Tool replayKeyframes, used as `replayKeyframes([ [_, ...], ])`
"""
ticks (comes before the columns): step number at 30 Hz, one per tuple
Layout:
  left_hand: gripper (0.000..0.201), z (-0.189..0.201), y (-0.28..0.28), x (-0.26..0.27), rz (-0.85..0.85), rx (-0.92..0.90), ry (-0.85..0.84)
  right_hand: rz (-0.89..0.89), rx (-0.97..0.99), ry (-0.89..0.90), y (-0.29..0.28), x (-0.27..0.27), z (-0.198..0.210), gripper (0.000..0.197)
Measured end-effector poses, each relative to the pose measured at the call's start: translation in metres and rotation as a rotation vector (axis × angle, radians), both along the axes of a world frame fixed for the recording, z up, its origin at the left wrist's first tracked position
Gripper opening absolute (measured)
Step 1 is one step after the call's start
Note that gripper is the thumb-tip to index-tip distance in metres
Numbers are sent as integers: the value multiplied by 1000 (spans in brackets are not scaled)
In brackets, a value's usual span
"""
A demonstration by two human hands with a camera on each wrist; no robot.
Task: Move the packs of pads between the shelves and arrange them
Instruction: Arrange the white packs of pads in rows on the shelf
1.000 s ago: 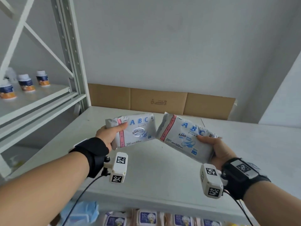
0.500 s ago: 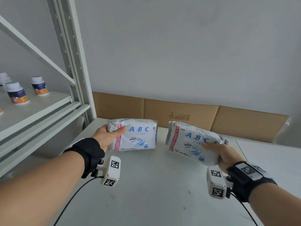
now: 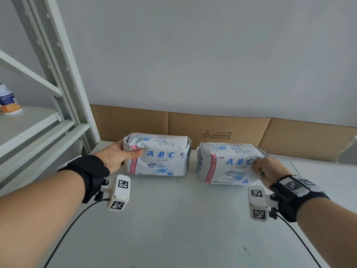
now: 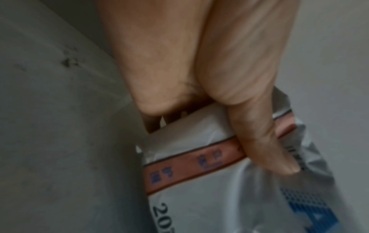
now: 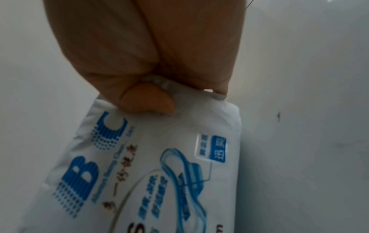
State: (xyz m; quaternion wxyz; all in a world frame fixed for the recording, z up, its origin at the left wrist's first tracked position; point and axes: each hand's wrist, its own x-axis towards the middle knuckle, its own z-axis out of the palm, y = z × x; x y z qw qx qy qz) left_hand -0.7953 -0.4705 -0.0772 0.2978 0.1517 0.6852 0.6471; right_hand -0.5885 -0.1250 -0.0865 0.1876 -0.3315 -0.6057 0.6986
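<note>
Two white packs of pads with blue "ABC" print and a pink side stripe stand upright on the grey shelf board (image 3: 173, 219), side by side with a small gap. My left hand (image 3: 123, 154) grips the left pack (image 3: 160, 157) at its left end, thumb across the pink stripe (image 4: 199, 160). My right hand (image 3: 264, 169) pinches the right pack (image 3: 228, 167) at its right end, thumb on the front by the letter C (image 5: 111, 126). The fingers behind both packs are hidden.
A brown cardboard sheet (image 3: 212, 130) lines the back of the shelf under a grey wall. A white metal upright (image 3: 58, 60) stands at the left, with a neighbouring shelf (image 3: 29, 122) carrying a small white jar (image 3: 8, 100). Bare board lies in front of the packs.
Both hands have carried the packs forward and down, from tilted in the air to standing level on the board near the cardboard. Both grips are the same.
</note>
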Motion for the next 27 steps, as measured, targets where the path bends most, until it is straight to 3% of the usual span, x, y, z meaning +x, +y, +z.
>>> replayKeyframes([
  [10, 46, -7, 3, -13, -119, 0, -50, 4, -19, 21, -13, -25, -10, 76],
  [15, 55, -10, 7, -14, -71, -35, -47, 12, -12, -30, -8, -25, -11, 89],
  [20, 52, -16, 10, -5, -45, -64, -14, 13, 75, -110, -19, -16, -11, 86],
  [25, 60, -20, 9, 2, 64, -112, -9, -63, 115, -285, -22, 3, -15, 53],
  [27, 57, -22, 11, 6, 100, -125, 8, -69, 86, -313, -24, 13, -18, 62],
])
